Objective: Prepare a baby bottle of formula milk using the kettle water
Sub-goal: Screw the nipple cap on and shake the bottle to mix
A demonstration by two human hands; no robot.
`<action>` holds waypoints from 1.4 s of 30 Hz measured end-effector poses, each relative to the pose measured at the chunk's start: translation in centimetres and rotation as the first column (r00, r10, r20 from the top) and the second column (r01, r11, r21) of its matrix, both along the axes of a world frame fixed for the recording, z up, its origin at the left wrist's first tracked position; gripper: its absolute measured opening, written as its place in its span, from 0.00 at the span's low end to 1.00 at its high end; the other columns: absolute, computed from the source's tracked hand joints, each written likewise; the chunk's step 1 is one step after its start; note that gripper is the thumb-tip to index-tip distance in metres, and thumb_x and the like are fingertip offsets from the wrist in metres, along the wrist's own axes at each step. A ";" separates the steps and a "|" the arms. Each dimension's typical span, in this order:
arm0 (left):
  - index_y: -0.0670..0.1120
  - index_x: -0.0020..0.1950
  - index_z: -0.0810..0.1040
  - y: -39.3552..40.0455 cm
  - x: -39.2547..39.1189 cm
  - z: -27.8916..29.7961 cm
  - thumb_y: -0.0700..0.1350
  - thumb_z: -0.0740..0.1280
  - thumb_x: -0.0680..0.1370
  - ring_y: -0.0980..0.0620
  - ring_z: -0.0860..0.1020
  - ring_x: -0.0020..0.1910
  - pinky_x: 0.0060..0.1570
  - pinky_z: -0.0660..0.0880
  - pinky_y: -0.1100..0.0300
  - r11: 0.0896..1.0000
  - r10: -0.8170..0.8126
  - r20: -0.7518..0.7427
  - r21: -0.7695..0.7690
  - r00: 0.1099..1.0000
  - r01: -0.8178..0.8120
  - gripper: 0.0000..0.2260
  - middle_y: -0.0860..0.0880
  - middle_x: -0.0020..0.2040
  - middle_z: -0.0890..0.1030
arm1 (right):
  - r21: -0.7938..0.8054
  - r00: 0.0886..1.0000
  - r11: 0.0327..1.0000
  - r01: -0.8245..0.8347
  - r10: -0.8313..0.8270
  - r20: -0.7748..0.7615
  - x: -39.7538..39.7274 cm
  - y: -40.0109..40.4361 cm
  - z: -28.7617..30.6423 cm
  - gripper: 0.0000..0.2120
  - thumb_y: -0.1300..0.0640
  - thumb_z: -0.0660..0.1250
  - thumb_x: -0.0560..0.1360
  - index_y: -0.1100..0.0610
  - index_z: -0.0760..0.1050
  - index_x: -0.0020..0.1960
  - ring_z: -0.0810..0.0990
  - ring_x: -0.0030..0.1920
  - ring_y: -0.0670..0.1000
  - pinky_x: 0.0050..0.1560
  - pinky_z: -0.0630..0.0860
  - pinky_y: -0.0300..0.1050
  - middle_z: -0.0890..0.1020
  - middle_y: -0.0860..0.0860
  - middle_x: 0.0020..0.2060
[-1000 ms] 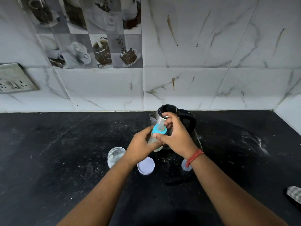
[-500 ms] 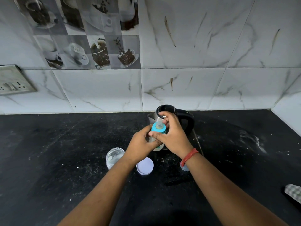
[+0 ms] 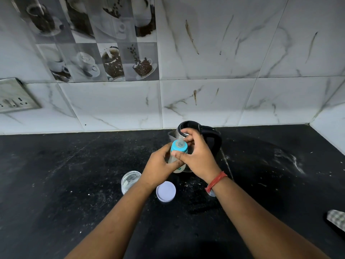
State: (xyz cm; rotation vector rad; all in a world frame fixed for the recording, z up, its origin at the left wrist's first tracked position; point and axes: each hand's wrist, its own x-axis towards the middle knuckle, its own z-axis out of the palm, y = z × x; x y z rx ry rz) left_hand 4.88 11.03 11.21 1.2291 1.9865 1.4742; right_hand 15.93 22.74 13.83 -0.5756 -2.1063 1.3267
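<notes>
A small baby bottle [image 3: 178, 146] with a blue screw ring and clear teat is held upright above the black counter, pale liquid inside. My left hand [image 3: 160, 168] wraps its body from the left. My right hand [image 3: 198, 156] grips it from the right, thumb across the front just under the blue ring and fingers behind the teat. Right behind the bottle stands the steel kettle [image 3: 209, 135] with a black handle, partly hidden by my right hand.
A clear jar [image 3: 129, 181] stands open on the counter [image 3: 74, 184] left of my left wrist, its white lid [image 3: 165, 191] lying beside it. A small clear cap [image 3: 211, 193] peeks under my right wrist. A checked cloth [image 3: 337, 219] lies at the right edge. A socket plate [image 3: 15, 96] is on the wall.
Both hands stay on the bottle. My right hand's fingers have shifted slightly around the blue ring, and the bottle sits a little lower against the kettle.
</notes>
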 end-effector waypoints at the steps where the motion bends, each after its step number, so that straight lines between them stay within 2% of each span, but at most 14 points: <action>1: 0.57 0.68 0.77 -0.1 -0.1 0.0 0.45 0.78 0.75 0.60 0.83 0.56 0.60 0.80 0.55 1.000 -0.006 0.004 -0.002 1.000 0.006 0.23 0.58 0.58 0.85 | 0.014 0.999 0.999 -0.038 0.038 0.028 0.0 0.3 0.2 0.33 0.59 0.80 0.69 0.45 0.71 0.69 0.77 0.57 0.40 0.62 0.74 0.37 0.76 0.42 0.53; 6: 0.51 0.68 0.79 -0.7 -0.7 0.6 0.47 0.79 0.74 0.58 0.83 0.55 0.59 0.80 0.59 0.996 -0.081 0.045 -0.023 0.996 0.083 0.24 0.56 0.57 0.86 | -0.141 0.921 0.914 -0.381 0.389 0.032 1.2 2.9 1.6 0.31 0.66 0.73 0.75 0.49 0.67 0.73 0.78 0.68 0.50 0.69 0.75 0.51 0.82 0.50 0.64; 10: 0.52 0.67 0.78 -0.4 -0.2 0.8 0.45 0.79 0.74 0.61 0.83 0.53 0.55 0.78 0.66 0.999 -0.033 0.033 0.015 0.999 0.033 0.23 0.57 0.55 0.86 | -0.077 0.975 0.972 -0.221 0.221 -0.006 0.5 2.1 1.2 0.32 0.60 0.79 0.70 0.41 0.70 0.68 0.79 0.65 0.48 0.71 0.72 0.54 0.84 0.39 0.54; 13: 0.55 0.68 0.77 -0.2 0.2 0.8 0.43 0.78 0.75 0.65 0.81 0.49 0.51 0.75 0.70 0.999 0.015 -0.004 0.031 1.000 -0.015 0.23 0.59 0.54 0.85 | -0.108 0.997 0.993 -0.045 0.038 -0.064 -0.4 -0.2 0.7 0.31 0.60 0.80 0.69 0.45 0.71 0.66 0.79 0.58 0.42 0.65 0.74 0.42 0.79 0.39 0.50; 16: 0.53 0.67 0.79 -0.6 -0.1 1.1 0.45 0.78 0.75 0.60 0.83 0.54 0.56 0.79 0.61 0.999 -0.021 0.055 0.033 0.998 0.020 0.21 0.57 0.56 0.85 | -0.058 0.992 0.990 -0.126 0.125 -0.019 -0.2 0.2 1.0 0.31 0.59 0.80 0.70 0.45 0.71 0.68 0.80 0.61 0.44 0.66 0.75 0.42 0.79 0.43 0.56; 18: 0.51 0.66 0.80 -1.1 -0.6 1.7 0.45 0.78 0.75 0.54 0.83 0.58 0.61 0.79 0.53 0.992 -0.123 0.132 0.018 0.984 0.122 0.20 0.54 0.58 0.85 | -0.091 0.945 0.942 -0.324 0.326 0.011 0.5 1.7 2.0 0.29 0.59 0.78 0.71 0.47 0.72 0.69 0.79 0.65 0.49 0.69 0.75 0.49 0.79 0.49 0.63; 20: 0.50 0.64 0.80 -1.5 -0.6 2.8 0.42 0.77 0.74 0.52 0.83 0.58 0.60 0.79 0.55 0.970 -0.240 0.225 0.010 0.944 0.244 0.19 0.52 0.58 0.86 | -0.065 0.858 0.864 -0.500 0.504 0.100 1.0 2.9 3.1 0.30 0.58 0.78 0.72 0.52 0.72 0.71 0.75 0.70 0.51 0.71 0.73 0.49 0.76 0.53 0.69; 23: 0.50 0.63 0.80 -1.6 -0.2 4.2 0.39 0.76 0.75 0.53 0.83 0.59 0.59 0.79 0.58 0.919 -0.372 0.349 0.008 0.860 0.395 0.18 0.53 0.57 0.86 | -0.015 0.710 0.732 -0.681 0.665 0.233 0.8 3.4 5.0 0.37 0.42 0.77 0.70 0.57 0.73 0.72 0.67 0.76 0.48 0.74 0.69 0.50 0.68 0.48 0.76; 27: 0.55 0.65 0.81 -1.2 0.6 5.2 0.53 0.82 0.67 0.48 0.81 0.64 0.63 0.77 0.54 0.875 -0.451 0.533 0.105 0.716 0.473 0.27 0.49 0.59 0.85 | -0.066 0.606 0.620 -0.782 0.781 0.150 0.4 2.8 6.9 0.42 0.36 0.73 0.70 0.65 0.73 0.71 0.64 0.78 0.52 0.74 0.70 0.55 0.66 0.51 0.78; 30: 0.49 0.68 0.76 -1.0 1.0 5.9 0.43 0.77 0.70 0.46 0.82 0.61 0.63 0.76 0.51 0.837 -0.514 0.534 0.142 0.671 0.528 0.27 0.46 0.57 0.85 | -0.133 0.564 0.566 -0.814 0.824 0.056 0.4 2.5 7.7 0.38 0.40 0.76 0.69 0.67 0.75 0.67 0.66 0.77 0.54 0.70 0.72 0.52 0.68 0.54 0.77; 33: 0.58 0.61 0.82 -0.7 1.4 6.7 0.36 0.74 0.69 0.51 0.83 0.56 0.59 0.78 0.54 0.850 -0.504 0.497 0.143 0.706 0.506 0.25 0.49 0.50 0.86 | -0.178 0.621 0.612 -0.770 0.784 0.011 0.2 2.1 7.9 0.21 0.52 0.73 0.67 0.65 0.80 0.55 0.73 0.72 0.54 0.66 0.74 0.48 0.77 0.52 0.70; 35: 0.63 0.53 0.85 -0.4 1.7 6.8 0.34 0.72 0.70 0.53 0.84 0.54 0.57 0.79 0.56 0.901 -0.427 0.476 0.149 0.769 0.407 0.24 0.52 0.48 0.86 | -0.239 0.699 0.672 -0.701 0.714 -0.040 0.0 1.9 7.8 0.14 0.53 0.72 0.67 0.61 0.81 0.48 0.78 0.66 0.54 0.60 0.77 0.46 0.82 0.51 0.63; 39: 0.47 0.62 0.78 0.6 1.8 6.2 0.32 0.71 0.73 0.52 0.83 0.54 0.57 0.81 0.54 0.964 -0.262 0.323 0.120 0.909 0.236 0.19 0.48 0.51 0.85 | -0.281 0.852 0.809 -0.516 0.520 -0.068 -0.7 1.3 6.8 0.06 0.58 0.74 0.68 0.58 0.81 0.44 0.82 0.58 0.51 0.59 0.78 0.45 0.85 0.52 0.57; 42: 0.45 0.61 0.77 2.0 2.4 5.7 0.32 0.70 0.74 0.55 0.83 0.51 0.53 0.81 0.58 0.992 -0.043 0.141 0.123 0.989 0.026 0.18 0.44 0.52 0.85 | -0.336 0.971 0.911 -0.238 0.218 -0.097 -1.7 0.1 6.0 0.04 0.62 0.74 0.69 0.56 0.82 0.42 0.83 0.48 0.48 0.54 0.79 0.44 0.86 0.56 0.49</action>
